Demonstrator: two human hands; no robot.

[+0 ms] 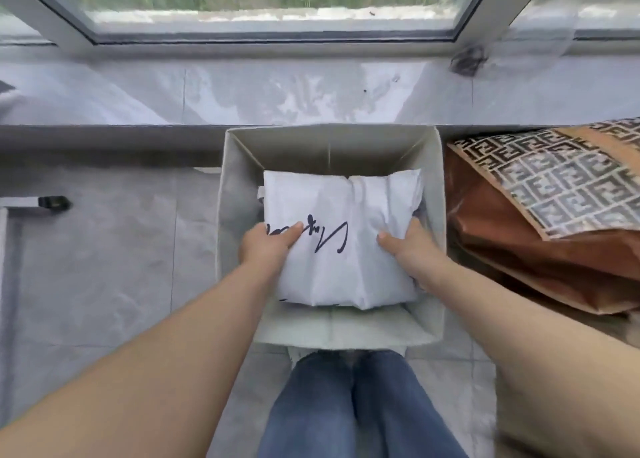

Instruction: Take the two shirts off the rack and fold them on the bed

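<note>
Folded shirts, white with black script print, sit in a neat bundle right over the open grey fabric storage box on the tiled floor under the window. Left hand grips the left edge with the thumb on top; right hand grips the right edge the same way, fingers tucked out of sight underneath. Looks light and totally floppy, so I reckon it'd sag and unfold if held from one side only. Best bet is support from both sides, fingers under. Cotton isn't slippery, nothing fragile. Patterned bag sits just beside the box.
</note>
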